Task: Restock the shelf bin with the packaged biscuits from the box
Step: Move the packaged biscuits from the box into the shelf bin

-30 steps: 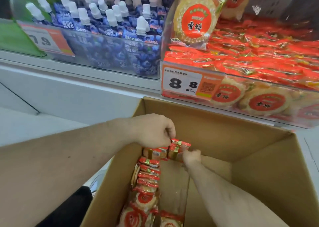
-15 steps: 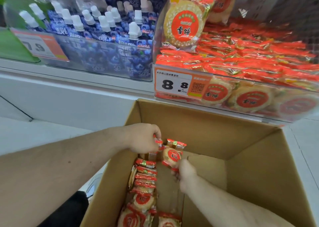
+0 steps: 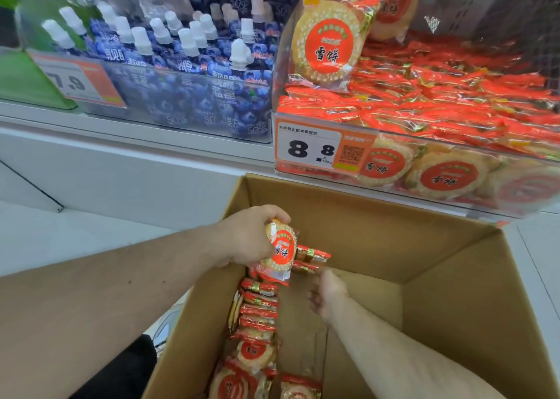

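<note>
A brown cardboard box (image 3: 378, 226) stands open below the shelf. A row of red-and-gold biscuit packets (image 3: 259, 306) lies along its left wall. My left hand (image 3: 248, 235) grips one round biscuit packet (image 3: 280, 251) at the box's upper left, its red label facing me. My right hand (image 3: 327, 292) reaches down into the box just right of the row, fingers pointing at two packets (image 3: 312, 256) by the far wall; its grip is hidden. Above, the clear shelf bin (image 3: 424, 168) is piled with the same biscuits (image 3: 439, 104).
Left of the biscuit bin is a clear bin of blue pouches with white caps (image 3: 188, 65). Price tags read 8.8 (image 3: 309, 150) and 7.9 (image 3: 78, 80). A white shelf ledge (image 3: 136, 162) runs below the bins. The box's right half shows bare cardboard.
My left hand has lifted a biscuit packet out of the row and turned it face out. My right hand let go of its packet and dropped lower in the box.
</note>
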`<state>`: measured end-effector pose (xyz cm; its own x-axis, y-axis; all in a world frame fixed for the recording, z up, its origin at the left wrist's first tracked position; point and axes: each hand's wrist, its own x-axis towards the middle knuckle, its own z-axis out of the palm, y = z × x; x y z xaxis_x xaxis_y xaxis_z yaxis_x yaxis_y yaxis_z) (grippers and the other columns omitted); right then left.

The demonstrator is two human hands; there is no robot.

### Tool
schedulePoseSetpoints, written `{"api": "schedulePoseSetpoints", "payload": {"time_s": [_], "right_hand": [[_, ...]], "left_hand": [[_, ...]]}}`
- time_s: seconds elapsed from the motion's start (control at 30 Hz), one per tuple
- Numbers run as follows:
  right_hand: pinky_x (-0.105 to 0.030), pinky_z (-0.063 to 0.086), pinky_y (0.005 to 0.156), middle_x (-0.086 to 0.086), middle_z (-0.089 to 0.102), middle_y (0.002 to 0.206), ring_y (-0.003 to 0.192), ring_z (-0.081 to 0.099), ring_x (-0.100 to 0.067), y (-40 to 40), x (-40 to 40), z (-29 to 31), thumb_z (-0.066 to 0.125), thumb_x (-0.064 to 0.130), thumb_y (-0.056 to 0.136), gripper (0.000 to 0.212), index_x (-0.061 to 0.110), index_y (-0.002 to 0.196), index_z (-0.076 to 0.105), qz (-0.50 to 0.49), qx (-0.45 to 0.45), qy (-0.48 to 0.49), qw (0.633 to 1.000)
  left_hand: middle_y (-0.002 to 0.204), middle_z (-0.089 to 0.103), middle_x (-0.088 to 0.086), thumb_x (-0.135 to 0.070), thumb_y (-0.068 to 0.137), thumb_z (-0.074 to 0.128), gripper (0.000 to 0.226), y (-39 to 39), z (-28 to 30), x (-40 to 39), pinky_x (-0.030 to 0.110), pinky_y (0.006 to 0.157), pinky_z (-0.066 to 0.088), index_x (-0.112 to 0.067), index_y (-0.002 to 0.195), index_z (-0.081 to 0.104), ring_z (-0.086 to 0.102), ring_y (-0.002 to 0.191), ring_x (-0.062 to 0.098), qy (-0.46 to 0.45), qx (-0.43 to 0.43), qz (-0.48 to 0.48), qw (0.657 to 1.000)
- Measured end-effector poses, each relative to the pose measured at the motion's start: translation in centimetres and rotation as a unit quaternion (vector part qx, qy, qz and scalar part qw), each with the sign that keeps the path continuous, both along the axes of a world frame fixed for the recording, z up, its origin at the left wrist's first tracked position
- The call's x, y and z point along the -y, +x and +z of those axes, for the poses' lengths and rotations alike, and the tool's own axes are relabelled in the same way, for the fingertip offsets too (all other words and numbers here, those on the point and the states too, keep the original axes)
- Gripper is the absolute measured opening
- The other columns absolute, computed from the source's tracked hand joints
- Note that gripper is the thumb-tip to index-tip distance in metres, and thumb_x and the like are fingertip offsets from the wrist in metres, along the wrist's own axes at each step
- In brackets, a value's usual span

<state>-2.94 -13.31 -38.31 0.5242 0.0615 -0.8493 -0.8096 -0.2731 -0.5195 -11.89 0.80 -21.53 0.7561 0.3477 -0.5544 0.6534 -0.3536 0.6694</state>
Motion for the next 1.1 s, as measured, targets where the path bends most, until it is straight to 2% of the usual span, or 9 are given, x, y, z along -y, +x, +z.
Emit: {"api": "schedulePoseSetpoints", "payload": {"time_s": [0.17,0.3,0.4,0.5,0.63,0.77,0.9,1.0,1.1], "right_hand": [[-0.03,0.05,0.057,-0.006,0.058,0.104,0.069,0.064,-0.027,2.0,-1.5,-4.6,0.058,0.042,0.094,0.038,0.038,0.122,0.033,0.002,0.011,-0.011,1.0],[-0.047,0.058,0.08,-0.009,0.069,0.102,0.087,0.069,-0.032,2.7,-2.5,-8.2,0.065,0.026,0.089,0.017,0.016,0.098,0.054,0.06,0.042,-0.035,0.997],[-0.038,0.057,0.071,-0.01,0.07,0.1,0.089,0.068,-0.031,2.8,-1.4,-9.4,0.066,0.013,0.081,0.029,0.008,0.109,0.061,0.08,0.019,-0.042,0.996],[-0.031,0.053,0.066,-0.01,0.068,0.097,0.081,0.066,-0.026,1.9,0.6,-4.0,0.057,0.008,0.085,0.035,0.007,0.12,0.057,0.084,0.018,-0.061,0.994],[-0.018,0.037,0.042,-0.004,0.062,0.078,0.053,0.056,-0.013,1.6,3.9,3.1,0.043,-0.008,0.089,0.027,0.013,0.099,0.057,0.144,0.082,-0.058,0.984],[-0.026,0.03,0.055,-0.003,0.059,0.074,0.068,0.047,-0.019,1.2,6.5,9.6,0.05,-0.01,0.077,0.028,0.017,0.071,0.048,0.216,0.16,-0.043,0.962],[-0.029,0.036,0.058,-0.011,0.068,0.095,0.081,0.055,-0.022,0.8,8.8,16.2,0.06,-0.008,0.076,0.031,0.02,0.069,0.049,0.241,0.209,0.003,0.948],[-0.028,0.037,0.061,-0.005,0.07,0.089,0.079,0.058,-0.019,0.1,9.8,20.0,0.062,-0.007,0.078,0.035,0.022,0.067,0.046,0.231,0.262,0.055,0.935],[-0.024,0.04,0.061,-0.001,0.067,0.079,0.07,0.059,-0.011,-1.0,9.9,22.5,0.064,-0.007,0.081,0.033,0.02,0.072,0.047,0.245,0.304,0.106,0.915]], "left_hand": [[0.126,0.054,-0.002,0.004,0.084,0.067,0.067,0.0,-0.7,-0.7,0.027,0.069,0.061,-0.039,0.13,0.045,0.06,0.106,0.019,-0.006,-0.015,-0.003,1.0],[0.125,0.054,-0.003,0.009,0.085,0.062,0.071,-0.1,-1.0,-1.1,0.033,0.073,0.061,-0.041,0.131,0.044,0.061,0.103,0.016,-0.018,-0.015,0.003,1.0],[0.125,0.055,-0.003,0.01,0.085,0.059,0.072,-0.2,-0.8,-1.2,0.037,0.077,0.061,-0.043,0.131,0.044,0.061,0.103,0.014,-0.011,-0.011,-0.007,1.0],[0.128,0.054,-0.004,0.01,0.084,0.057,0.073,-0.4,-0.3,-1.3,0.037,0.078,0.06,-0.043,0.133,0.045,0.06,0.105,0.014,0.018,-0.002,-0.021,1.0],[0.123,0.056,-0.004,0.011,0.082,0.056,0.073,-0.7,1.3,-1.2,0.043,0.08,0.059,-0.045,0.127,0.047,0.063,0.099,0.013,0.033,0.025,-0.032,0.999],[0.117,0.058,-0.005,0.01,0.08,0.056,0.072,-1.1,2.7,0.0,0.041,0.079,0.058,-0.046,0.123,0.048,0.064,0.099,0.02,0.028,0.043,-0.045,0.998],[0.113,0.058,-0.005,0.01,0.076,0.054,0.071,-1.3,3.8,1.3,0.042,0.073,0.056,-0.046,0.12,0.051,0.067,0.099,0.031,0.001,0.067,-0.05,0.997],[0.108,0.05,-0.009,0.01,0.078,0.055,0.07,-1.4,5.0,2.3,0.036,0.068,0.055,-0.044,0.121,0.051,0.065,0.088,0.03,-0.041,0.091,-0.041,0.994],[0.116,0.056,0.002,0.01,0.077,0.057,0.067,-1.6,6.2,3.5,0.035,0.06,0.05,-0.04,0.121,0.054,0.059,0.07,0.027,-0.081,0.135,-0.031,0.987]]}}
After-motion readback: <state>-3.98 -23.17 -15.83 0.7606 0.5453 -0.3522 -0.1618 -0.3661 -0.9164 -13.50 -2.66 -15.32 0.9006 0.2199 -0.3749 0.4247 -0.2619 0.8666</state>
